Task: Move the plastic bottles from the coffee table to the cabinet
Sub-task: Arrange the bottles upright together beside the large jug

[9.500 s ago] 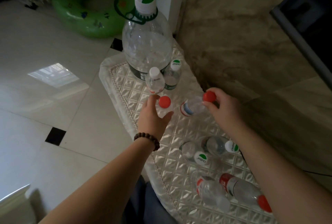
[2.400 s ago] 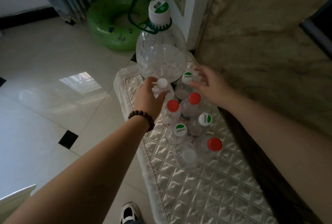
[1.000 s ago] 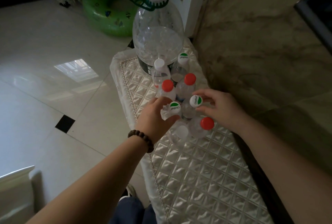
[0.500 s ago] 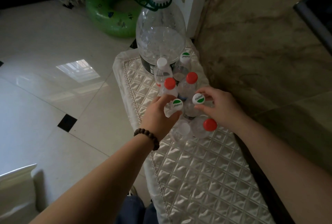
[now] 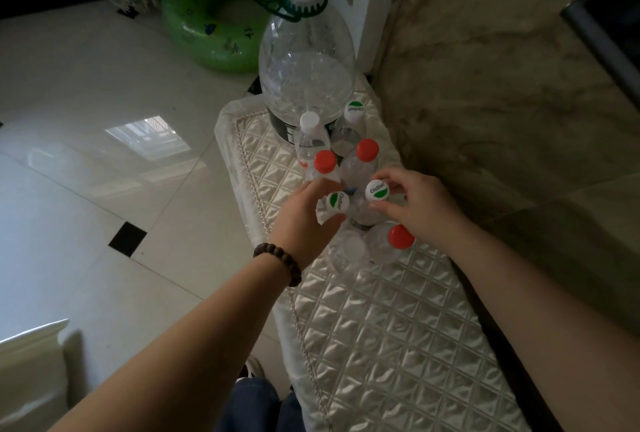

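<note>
Several small clear plastic bottles stand upright in a cluster on the cabinet top, which is covered by a quilted satin cloth. Behind them stands a large clear jug with a green handle ring. My left hand is wrapped around a green-and-white-capped bottle. My right hand pinches the neck of a second green-and-white-capped bottle. Two red-capped bottles stand just behind them. A third red-capped bottle and a white-capped one stand in front.
A marble wall runs along the right side of the cabinet. A green inflatable swim ring lies on the tiled floor behind the jug. The floor drops away to the left of the cloth edge. My legs are at the bottom.
Both hands stay on the two green-capped bottles in the cluster with little movement. Much earlier several bottles lay flat on the cloth; they now stand upright.
</note>
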`<state>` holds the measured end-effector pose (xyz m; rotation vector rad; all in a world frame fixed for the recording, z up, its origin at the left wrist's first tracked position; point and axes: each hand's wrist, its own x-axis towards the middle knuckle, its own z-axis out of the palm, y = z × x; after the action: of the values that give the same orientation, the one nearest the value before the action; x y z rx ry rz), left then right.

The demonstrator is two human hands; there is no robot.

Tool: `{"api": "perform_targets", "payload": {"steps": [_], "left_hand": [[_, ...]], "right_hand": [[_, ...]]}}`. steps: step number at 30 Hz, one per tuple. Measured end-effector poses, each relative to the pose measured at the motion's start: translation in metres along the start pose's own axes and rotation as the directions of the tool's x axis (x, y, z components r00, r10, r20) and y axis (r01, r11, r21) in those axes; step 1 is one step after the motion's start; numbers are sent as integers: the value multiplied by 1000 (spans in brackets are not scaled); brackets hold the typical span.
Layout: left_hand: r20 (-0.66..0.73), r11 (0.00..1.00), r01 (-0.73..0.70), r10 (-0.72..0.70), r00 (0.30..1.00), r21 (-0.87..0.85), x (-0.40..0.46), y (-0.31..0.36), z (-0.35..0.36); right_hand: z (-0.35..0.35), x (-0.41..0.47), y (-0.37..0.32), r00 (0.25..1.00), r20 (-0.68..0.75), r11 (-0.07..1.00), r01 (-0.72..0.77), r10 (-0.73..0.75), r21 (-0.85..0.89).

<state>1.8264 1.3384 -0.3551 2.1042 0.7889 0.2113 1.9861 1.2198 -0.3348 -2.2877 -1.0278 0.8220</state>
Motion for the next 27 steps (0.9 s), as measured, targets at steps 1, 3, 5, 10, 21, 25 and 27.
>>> {"api": "perform_targets", "payload": {"steps": [1,3,5,10,21,25,27], "left_hand": [[-30,1000,8,-7,1000,26,0,1,2],[-56,998,26,-23,998,64,0,4,5],[-1,999,18,-18,1000,40,0,4,3],[131,996,1,10,991,-86,0,-7,-8],[-205,991,32,-59,977,-132,-6,6,15],[-244,991,40,-71,967,-130,-8,10,18],[-228,992,52,-78,970,-117,-8,8,18]], "right_hand": [[0,0,0,1000,1,1000,-2,2,-2],[0,-1,-1,1000,3,1000,-6,6,1],[-1,-2,-1,1000,4,1000,-7,7,11],[-2,-4,1,1000,6,1000,-13,13,25],[0,-2,0,1000,-5,1000,3,-3,27],[1,-2,2,1000,-13,1000,-7,7,29],[1,-3,3,1000,-15,999,-12,12,31]]}}
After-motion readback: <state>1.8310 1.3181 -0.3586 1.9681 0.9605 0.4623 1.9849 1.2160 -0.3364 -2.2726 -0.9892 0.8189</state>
